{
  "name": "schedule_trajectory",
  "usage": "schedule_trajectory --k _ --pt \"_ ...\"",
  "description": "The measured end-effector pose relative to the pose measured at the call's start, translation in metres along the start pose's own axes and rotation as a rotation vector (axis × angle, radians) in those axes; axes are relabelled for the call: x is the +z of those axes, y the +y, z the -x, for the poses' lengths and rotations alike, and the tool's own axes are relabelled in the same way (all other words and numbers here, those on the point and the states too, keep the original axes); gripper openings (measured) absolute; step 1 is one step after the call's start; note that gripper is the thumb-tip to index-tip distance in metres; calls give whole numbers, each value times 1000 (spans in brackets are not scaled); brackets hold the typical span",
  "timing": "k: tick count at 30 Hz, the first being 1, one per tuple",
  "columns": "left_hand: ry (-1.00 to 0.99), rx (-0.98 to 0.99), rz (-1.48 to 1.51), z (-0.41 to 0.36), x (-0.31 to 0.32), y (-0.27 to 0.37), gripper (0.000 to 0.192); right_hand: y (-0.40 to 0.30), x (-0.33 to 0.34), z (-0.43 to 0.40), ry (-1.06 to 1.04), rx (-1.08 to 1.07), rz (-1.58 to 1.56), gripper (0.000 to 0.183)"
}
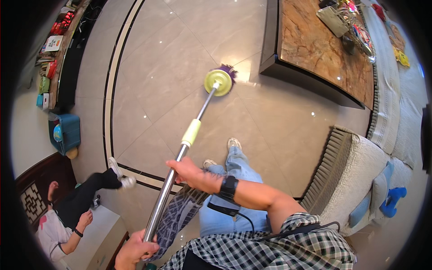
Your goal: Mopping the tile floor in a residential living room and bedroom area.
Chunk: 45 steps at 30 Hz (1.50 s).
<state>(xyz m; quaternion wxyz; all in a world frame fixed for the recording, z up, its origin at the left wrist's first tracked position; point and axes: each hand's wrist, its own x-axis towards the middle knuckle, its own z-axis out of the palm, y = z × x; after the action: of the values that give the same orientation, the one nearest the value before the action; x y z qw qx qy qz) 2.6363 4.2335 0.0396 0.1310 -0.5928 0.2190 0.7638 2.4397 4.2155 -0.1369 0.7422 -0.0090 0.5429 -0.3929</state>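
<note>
A spin mop runs diagonally in front of me, with a steel telescopic handle (163,199) and a pale green locking collar (191,132). My left hand (136,248) is wrapped around the handle near its lower end. Farther up, my right hand (186,171) grips the same tube below the collar; a black band (228,189) circles that wrist. The round yellow-green mop head (218,82) lies on the glossy tiled floor (189,44). Purple mop fibres (230,71) show along its upper right rim; the rest are hidden beneath the disc.
A marble-topped table (314,50) stands upper right, holding a handbag (332,21). A quilt-covered sofa (351,168) is at right. At left are a cluttered cabinet (62,64) and a blue bin (70,130). Another person (81,202) sits lower left, legs stretched toward the floor.
</note>
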Motion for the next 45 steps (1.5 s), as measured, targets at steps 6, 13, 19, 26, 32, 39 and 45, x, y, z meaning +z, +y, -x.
schedule_trajectory --k 6,13,19,26,32,39,45 --pt "-197 -81 -258 -25 9 51 17 -2 -53 31 150 69 -177 19" --pt "-586 -17 -412 -155 85 57 13 31 -183 14 507 -8 -551 16" --pt "-409 -73 -191 -222 144 23 15 52 -254 -4 878 -40 -347 14" --pt "-333 -33 -38 -182 61 -5 10 90 -167 -43 742 -148 -295 17" --pt "-113 -63 257 -111 22 -45 11 88 -82 -76 423 -438 1127 15" --pt "-39 124 503 -157 50 7 40 21 -91 -139 579 -751 1709 7" --pt "-324 187 561 -215 106 40 37 -64 -162 -180 594 26 429 33"
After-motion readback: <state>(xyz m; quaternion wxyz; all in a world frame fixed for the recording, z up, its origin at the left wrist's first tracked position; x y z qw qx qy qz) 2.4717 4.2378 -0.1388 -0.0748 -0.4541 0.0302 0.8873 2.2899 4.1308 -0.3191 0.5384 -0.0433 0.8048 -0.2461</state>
